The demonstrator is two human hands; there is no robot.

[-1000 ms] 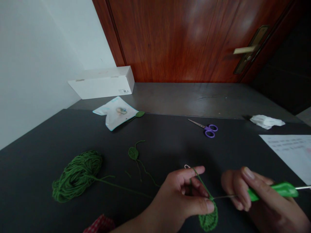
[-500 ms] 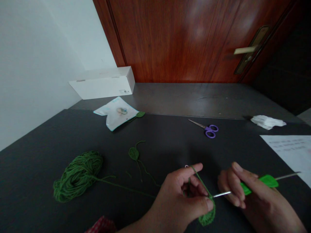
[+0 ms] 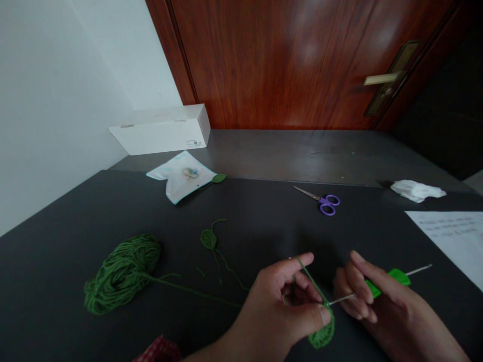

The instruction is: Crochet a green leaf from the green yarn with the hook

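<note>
My left hand (image 3: 281,304) pinches a small green crochet piece (image 3: 323,336) between thumb and fingers. Green yarn (image 3: 310,277) runs taut from the raised index finger down to the piece. In my right hand (image 3: 372,296) is a crochet hook (image 3: 397,276) with a bright green handle, its metal tip at the top edge of the piece by my left thumb. A strand leads from beneath the left hand to the green yarn skein (image 3: 124,274) on the left. A finished-looking green crochet leaf (image 3: 208,239) with loose tails lies beyond the left hand.
Purple-handled scissors (image 3: 327,205) lie past my hands. A white packet (image 3: 188,176) with another green leaf (image 3: 219,178) sits farther left, before a white box (image 3: 162,133). On the right are a crumpled tissue (image 3: 417,190) and a printed sheet (image 3: 453,231). A wooden door stands behind.
My right hand has shifted slightly left with the crochet hook, closer to the left hand. The left hand and the crochet piece have barely moved.
</note>
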